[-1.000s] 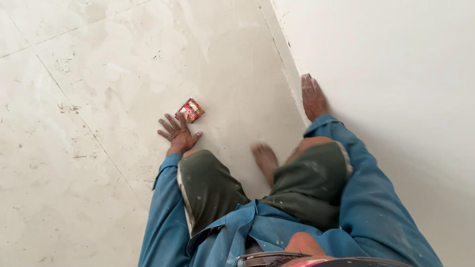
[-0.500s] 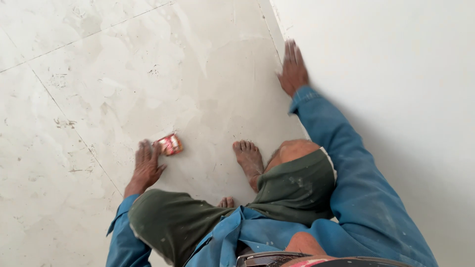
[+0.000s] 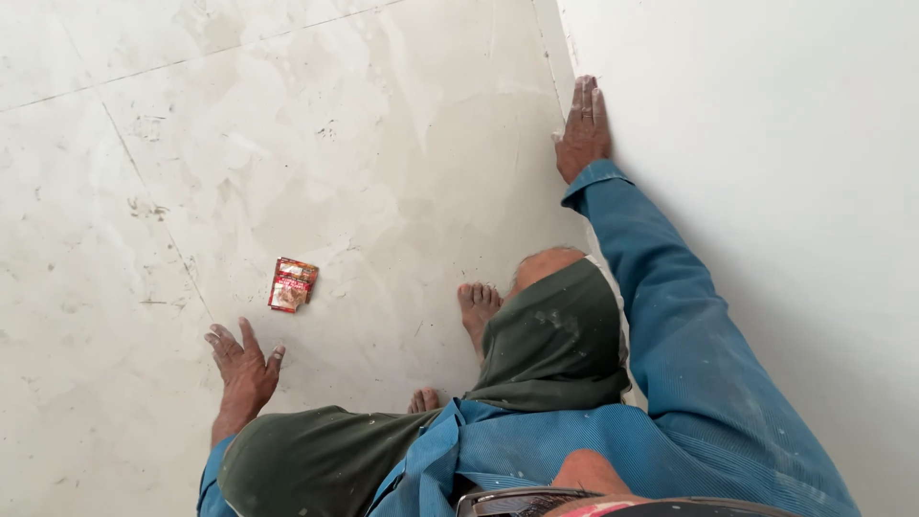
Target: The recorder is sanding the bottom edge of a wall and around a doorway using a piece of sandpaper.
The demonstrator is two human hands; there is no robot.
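My left hand is spread flat on the dusty tiled floor, fingers apart, holding nothing. A small red and orange foil packet lies on the floor just beyond that hand, not touching it. My right hand presses flat, fingers together, against the base of the white wall where it meets the floor. My bare feet rest on the tile between the two hands, under my knees in dark green shorts.
Pale floor tiles carry grey smears and thin grout lines. The white wall runs along the right side. Blue sleeves cover both my arms, and the rim of a cap shows at the bottom edge.
My left hand has drawn back from the packet and planted lower on the floor. My right hand stays on the wall base. My knees have shifted and both feet now show.
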